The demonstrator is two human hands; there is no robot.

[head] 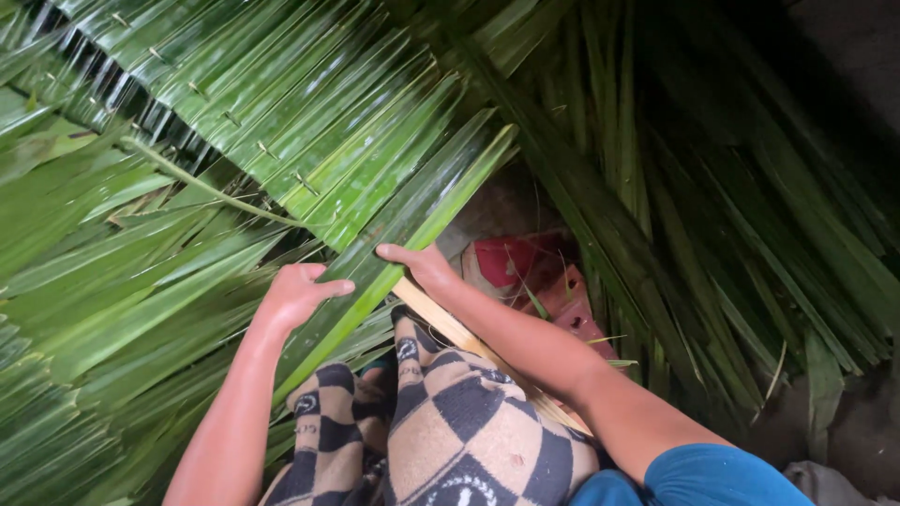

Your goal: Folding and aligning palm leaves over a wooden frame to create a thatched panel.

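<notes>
A long green palm leaf (394,234) lies folded over a pale wooden strip (450,328) that runs across my lap. My left hand (298,292) presses on the leaf's lower part, fingers closed around its edge. My right hand (417,262) pinches the same leaf where it bends over the strip. Above, a panel of stitched leaves (281,103) fastened with small pins stretches to the upper left. My legs in checked cloth (450,422) sit below the hands.
Loose palm leaves (84,309) pile up on the left. More long leaves (731,215) hang in the dark on the right. A red plastic object (525,267) lies on the ground behind my right hand. Bare ground (853,422) shows lower right.
</notes>
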